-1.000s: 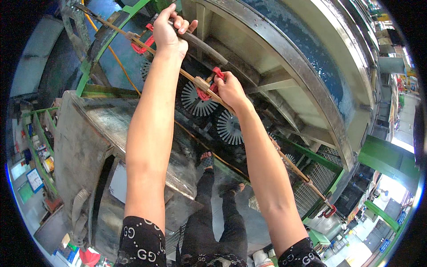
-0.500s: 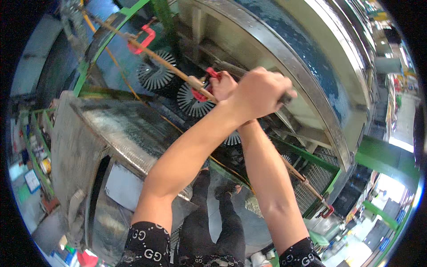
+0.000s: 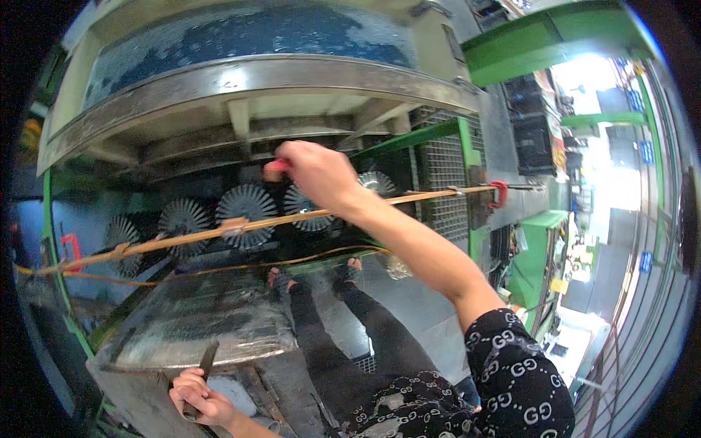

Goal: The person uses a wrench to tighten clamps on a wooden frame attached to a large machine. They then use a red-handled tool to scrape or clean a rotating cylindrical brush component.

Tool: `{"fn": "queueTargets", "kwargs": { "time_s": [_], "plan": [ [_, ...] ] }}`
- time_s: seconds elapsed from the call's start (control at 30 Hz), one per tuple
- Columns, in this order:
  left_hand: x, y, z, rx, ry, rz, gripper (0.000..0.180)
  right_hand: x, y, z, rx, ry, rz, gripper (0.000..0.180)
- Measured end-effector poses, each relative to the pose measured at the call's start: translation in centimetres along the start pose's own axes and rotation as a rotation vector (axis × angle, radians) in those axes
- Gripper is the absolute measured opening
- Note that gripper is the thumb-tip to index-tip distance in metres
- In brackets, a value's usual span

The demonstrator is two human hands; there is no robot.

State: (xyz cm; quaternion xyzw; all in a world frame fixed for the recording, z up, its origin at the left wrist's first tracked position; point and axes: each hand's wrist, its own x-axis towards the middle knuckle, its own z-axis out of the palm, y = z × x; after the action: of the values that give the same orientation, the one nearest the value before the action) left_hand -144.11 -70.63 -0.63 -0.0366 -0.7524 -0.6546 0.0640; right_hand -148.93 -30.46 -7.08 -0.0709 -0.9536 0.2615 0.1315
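Observation:
My right hand (image 3: pixel 315 169) is closed above a long copper-coloured bar (image 3: pixel 398 198). A small red piece that looks like a screw clamp (image 3: pixel 276 168) pokes out of its fist, mostly hidden by the fingers. At the lower left, my left hand (image 3: pixel 197 400) is wrapped round a short dark bar-shaped tool (image 3: pixel 209 356), held upright over a worn metal box (image 3: pixel 219 314). Under the copper bar hangs a row of round slotted metal discs (image 3: pixel 247 213). Red C-clamps sit at the bar's right end (image 3: pixel 499 194) and near its left end (image 3: pixel 71 252).
Beyond the bar stands a tank with a metal rim (image 3: pixel 241 77) and blue liquid (image 3: pixel 292 33). A green frame (image 3: pixel 466 146) and a metal grating (image 3: pixel 442 182) are to the right. A yellow cable (image 3: pixel 328 255) runs below the discs, above my feet.
My left hand has left the bar area and dropped to the lower left with the dark tool. My right hand has lifted the red clamp off the bar. The view has turned.

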Motion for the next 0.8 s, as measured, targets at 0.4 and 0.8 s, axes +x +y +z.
{"fn": "queueTargets", "kwargs": {
  "time_s": [0.4, 0.8],
  "plan": [
    [-8.3, 6.9, 10.1, 0.041, -0.116, -0.078, 0.037, -30.4, 21.5, -28.1, -0.748, -0.236, 0.073, 0.023],
    [-17.2, 12.9, 18.9, 0.065, -0.143, -0.081, 0.033, -34.0, 26.0, -30.9, -0.606, -0.292, -0.353, 0.019]
  ]
}}
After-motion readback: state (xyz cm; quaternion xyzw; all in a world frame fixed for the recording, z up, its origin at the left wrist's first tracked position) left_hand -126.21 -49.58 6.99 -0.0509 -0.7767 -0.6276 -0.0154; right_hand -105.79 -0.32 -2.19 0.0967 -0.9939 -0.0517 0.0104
